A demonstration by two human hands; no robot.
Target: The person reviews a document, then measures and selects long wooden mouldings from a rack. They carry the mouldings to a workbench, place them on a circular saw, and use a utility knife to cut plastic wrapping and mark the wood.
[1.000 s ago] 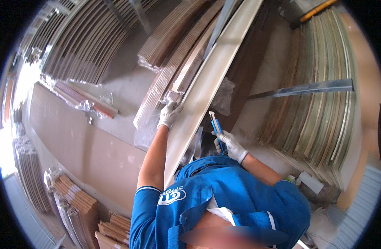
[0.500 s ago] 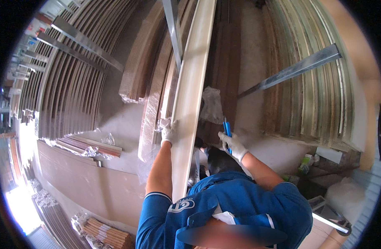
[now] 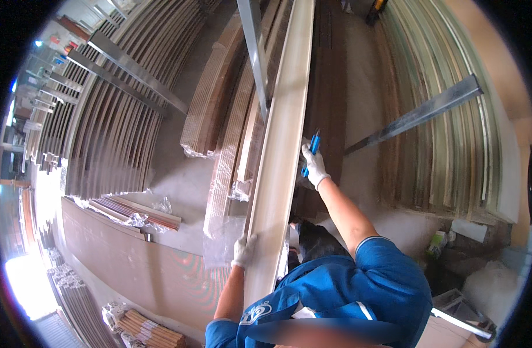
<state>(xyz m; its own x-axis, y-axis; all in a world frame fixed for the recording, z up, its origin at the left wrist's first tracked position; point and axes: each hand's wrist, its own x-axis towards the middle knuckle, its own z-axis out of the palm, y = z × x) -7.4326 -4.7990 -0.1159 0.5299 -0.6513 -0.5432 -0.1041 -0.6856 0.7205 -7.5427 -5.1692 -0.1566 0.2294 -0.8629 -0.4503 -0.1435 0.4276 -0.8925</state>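
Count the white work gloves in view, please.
2. One white work glove covers the left hand, at the left edge of the long cream panel; the other covers the right hand, which holds the blue utility knife. Others could be hidden from this view.

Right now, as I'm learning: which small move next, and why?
Perhaps ease the blue tool clear of the long pale panel: the right hand holds it near the panel's right edge; the left hand is at its left edge.
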